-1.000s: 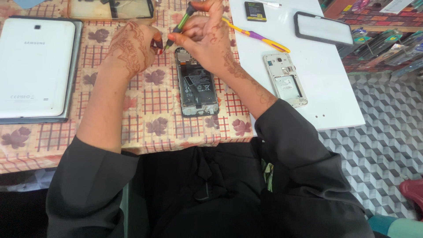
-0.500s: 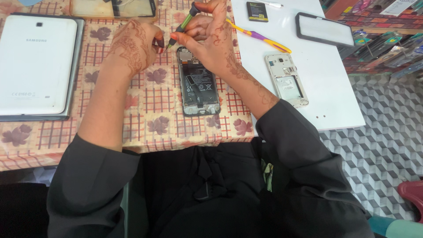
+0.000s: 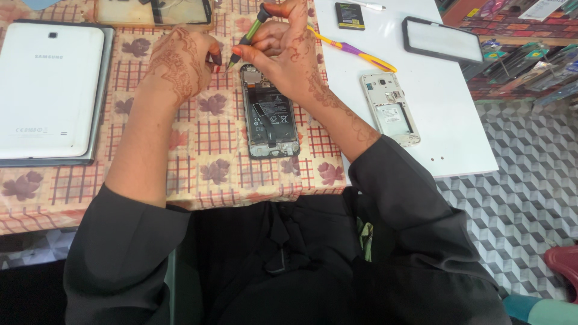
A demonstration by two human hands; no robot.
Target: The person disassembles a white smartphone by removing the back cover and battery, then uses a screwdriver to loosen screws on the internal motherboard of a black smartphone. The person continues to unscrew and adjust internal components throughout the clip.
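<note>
View from above of a person in black sleeves seated at a table covered with a red-checked cloth printed with maroon flowers (image 3: 211,138). Both hands bear dark henna patterns.

The right hand (image 3: 289,51) pinches a slim green-handled screwdriver with a black cap (image 3: 248,35) between thumb and fingertips, the other fingers curled close around it. The screwdriver tilts down to the left, its tip just beside the top left corner of an opened black smartphone with its back cover off (image 3: 269,114), showing a dark battery and circuit parts. The phone lies flat on the cloth, lengthwise away from the person, directly in front of the body and partly under the right hand.

The left hand (image 3: 180,60) rests on the cloth just left of the phone's top end, fingers curled together near the screwdriver tip; whether they pinch anything cannot be told.

Far left lies a white tablet face down in a grey frame (image 3: 51,90). To the right is a white board (image 3: 445,120) carrying a white phone shell with its back open (image 3: 391,108), a yellow and purple pen-like tool (image 3: 355,51), a small black battery (image 3: 350,15) and a black-framed phone screen (image 3: 442,39). A grey patterned tile floor (image 3: 524,198) shows on the right.
</note>
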